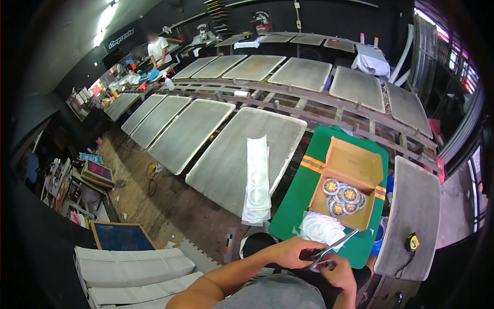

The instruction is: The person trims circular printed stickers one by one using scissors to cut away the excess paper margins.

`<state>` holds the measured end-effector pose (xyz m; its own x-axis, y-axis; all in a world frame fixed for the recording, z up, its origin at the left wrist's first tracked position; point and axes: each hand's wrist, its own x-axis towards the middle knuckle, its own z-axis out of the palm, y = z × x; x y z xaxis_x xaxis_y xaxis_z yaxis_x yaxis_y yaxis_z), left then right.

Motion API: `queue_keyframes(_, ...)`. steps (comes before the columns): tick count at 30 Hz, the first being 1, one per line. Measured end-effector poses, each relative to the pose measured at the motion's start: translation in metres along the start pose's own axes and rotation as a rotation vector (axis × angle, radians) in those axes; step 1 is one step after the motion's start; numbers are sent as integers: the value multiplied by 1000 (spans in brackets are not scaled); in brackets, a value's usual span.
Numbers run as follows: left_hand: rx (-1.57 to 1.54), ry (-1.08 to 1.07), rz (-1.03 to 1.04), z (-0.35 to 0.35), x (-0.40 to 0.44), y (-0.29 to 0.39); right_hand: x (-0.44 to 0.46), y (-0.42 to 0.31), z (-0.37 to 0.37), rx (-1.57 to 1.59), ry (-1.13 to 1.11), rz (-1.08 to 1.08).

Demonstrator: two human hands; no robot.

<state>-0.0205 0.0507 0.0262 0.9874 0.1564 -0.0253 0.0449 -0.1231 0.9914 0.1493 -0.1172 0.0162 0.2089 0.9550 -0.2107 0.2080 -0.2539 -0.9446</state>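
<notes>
My left hand (290, 253) is closed around the dark handles of a pair of scissors (341, 240), whose blades point up and to the right. Close beside it, my right hand (340, 274) pinches a small translucent round piece (324, 264) by the scissors. Just beyond my hands lies a pile of whitish round cut pieces (321, 227) on a green cloth with orange reflective bands (293, 206). An open cardboard box (355, 160) on the cloth holds several round black-and-gold stickers (351, 194).
Translucent sheets printed with circles (257, 177) lie on a grey platen (226, 170) to the left. A yellow tape measure (411, 242) rests on the right platen (411, 195). More platens line the rails behind. A person (158, 50) stands at the far left.
</notes>
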Motion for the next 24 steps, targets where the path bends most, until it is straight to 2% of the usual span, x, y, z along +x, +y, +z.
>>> queue_keyframes(3,33,75,50,2,-1,0,2,-1,-16,32,77,6)
queue_keyframes(5,137,139,-46,2,0,1,1,14,-21,210,153,23)
queue_keyframes(12,148,170,-85,4,2,4,-1,17,-4,357,226,-14)
queue_keyframes(14,86,191,-52,6,4,-2,-3,14,4,538,272,-30)
queue_keyframes(24,101,148,-29,11,12,7,-8,19,0,578,235,-18)
